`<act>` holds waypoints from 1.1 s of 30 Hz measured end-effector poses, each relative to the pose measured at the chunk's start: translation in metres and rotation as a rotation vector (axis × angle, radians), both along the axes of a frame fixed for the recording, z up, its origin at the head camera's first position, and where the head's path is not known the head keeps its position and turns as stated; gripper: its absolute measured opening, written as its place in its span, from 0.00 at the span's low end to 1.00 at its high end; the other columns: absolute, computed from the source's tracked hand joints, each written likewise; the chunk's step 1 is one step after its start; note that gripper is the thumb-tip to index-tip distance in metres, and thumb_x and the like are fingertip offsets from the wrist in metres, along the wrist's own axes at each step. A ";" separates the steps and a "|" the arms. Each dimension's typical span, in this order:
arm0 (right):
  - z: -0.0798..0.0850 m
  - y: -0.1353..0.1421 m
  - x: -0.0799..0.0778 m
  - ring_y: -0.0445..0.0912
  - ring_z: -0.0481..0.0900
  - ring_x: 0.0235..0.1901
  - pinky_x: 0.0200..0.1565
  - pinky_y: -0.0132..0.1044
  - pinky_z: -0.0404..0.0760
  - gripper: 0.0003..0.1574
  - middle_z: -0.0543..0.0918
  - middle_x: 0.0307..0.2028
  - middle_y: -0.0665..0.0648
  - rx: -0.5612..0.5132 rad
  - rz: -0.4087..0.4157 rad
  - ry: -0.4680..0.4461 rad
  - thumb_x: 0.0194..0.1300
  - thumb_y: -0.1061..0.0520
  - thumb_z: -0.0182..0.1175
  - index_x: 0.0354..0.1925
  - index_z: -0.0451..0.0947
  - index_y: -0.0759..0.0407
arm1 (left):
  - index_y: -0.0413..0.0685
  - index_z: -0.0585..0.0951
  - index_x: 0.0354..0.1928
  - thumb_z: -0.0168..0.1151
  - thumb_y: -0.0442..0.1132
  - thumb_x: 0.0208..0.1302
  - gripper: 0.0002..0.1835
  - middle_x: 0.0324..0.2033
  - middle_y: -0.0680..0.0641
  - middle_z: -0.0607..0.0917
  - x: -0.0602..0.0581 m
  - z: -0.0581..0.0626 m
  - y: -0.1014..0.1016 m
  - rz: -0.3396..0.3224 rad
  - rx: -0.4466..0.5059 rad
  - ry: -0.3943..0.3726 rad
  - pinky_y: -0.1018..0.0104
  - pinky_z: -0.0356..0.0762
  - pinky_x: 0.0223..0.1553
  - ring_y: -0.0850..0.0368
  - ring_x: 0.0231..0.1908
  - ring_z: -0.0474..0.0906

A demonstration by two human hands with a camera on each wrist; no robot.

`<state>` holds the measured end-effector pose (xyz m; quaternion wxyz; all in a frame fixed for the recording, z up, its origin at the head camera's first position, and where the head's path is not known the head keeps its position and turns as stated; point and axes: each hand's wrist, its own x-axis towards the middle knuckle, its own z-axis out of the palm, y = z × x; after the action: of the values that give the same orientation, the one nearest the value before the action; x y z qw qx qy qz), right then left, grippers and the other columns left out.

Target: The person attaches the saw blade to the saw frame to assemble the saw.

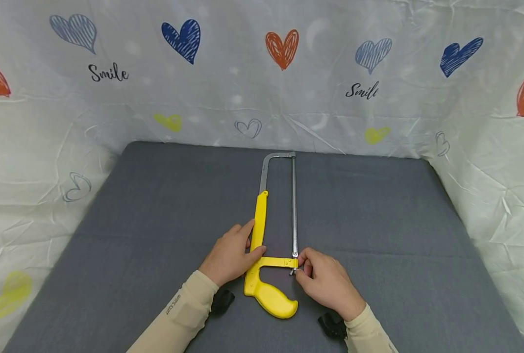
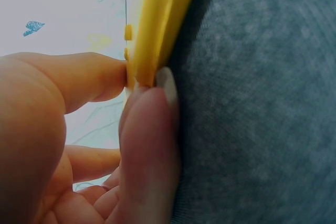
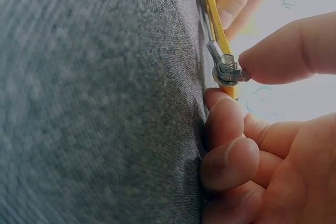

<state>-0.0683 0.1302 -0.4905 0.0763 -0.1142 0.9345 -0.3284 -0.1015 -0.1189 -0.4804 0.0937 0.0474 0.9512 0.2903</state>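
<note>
A hacksaw [image 1: 259, 215] with a yellow handle and grey metal front lies on the dark cloth, its blade [image 1: 294, 211] on the right side. My left hand [image 1: 230, 256] grips the yellow frame just above the handle, thumb on top and a fingertip at its lower edge in the left wrist view. At the near end of the blade, my right hand [image 1: 328, 278] works on a metal wing nut [image 3: 227, 73] on its threaded bolt. The right thumb [image 3: 278, 53] presses one wing, while the curled fingers sit close beneath by the yellow crossbar [image 1: 279, 262].
A grey cloth [image 1: 156, 211] covers the tabletop. Behind and at both sides hangs a pale curtain [image 1: 226, 88] printed with hearts and words. Black wrist devices [image 1: 332, 325] show under both sleeves.
</note>
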 end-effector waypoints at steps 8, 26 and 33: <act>0.001 0.000 0.000 0.37 0.67 0.18 0.25 0.32 0.66 0.05 0.73 0.22 0.42 0.002 0.007 -0.001 0.67 0.57 0.67 0.38 0.81 0.47 | 0.44 0.66 0.83 0.73 0.54 0.71 0.45 0.39 0.47 0.78 0.000 0.001 0.000 -0.004 -0.013 0.011 0.66 0.74 0.32 0.57 0.31 0.73; 0.002 -0.001 0.000 0.36 0.66 0.18 0.24 0.32 0.64 0.05 0.73 0.22 0.42 0.000 -0.002 -0.009 0.68 0.58 0.67 0.39 0.81 0.47 | 0.43 0.66 0.83 0.73 0.54 0.71 0.45 0.37 0.47 0.78 -0.003 0.001 0.000 -0.005 -0.022 0.012 0.66 0.74 0.31 0.57 0.30 0.73; 0.001 -0.001 0.000 0.36 0.66 0.17 0.24 0.32 0.64 0.05 0.72 0.22 0.42 0.007 -0.003 -0.005 0.68 0.58 0.66 0.39 0.81 0.47 | 0.44 0.66 0.83 0.73 0.54 0.71 0.46 0.38 0.47 0.78 -0.003 0.001 -0.001 -0.007 -0.012 0.009 0.65 0.74 0.32 0.57 0.30 0.73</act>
<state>-0.0686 0.1288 -0.4890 0.0784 -0.1117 0.9356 -0.3257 -0.1048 -0.1195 -0.4796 0.0907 0.0515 0.9532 0.2838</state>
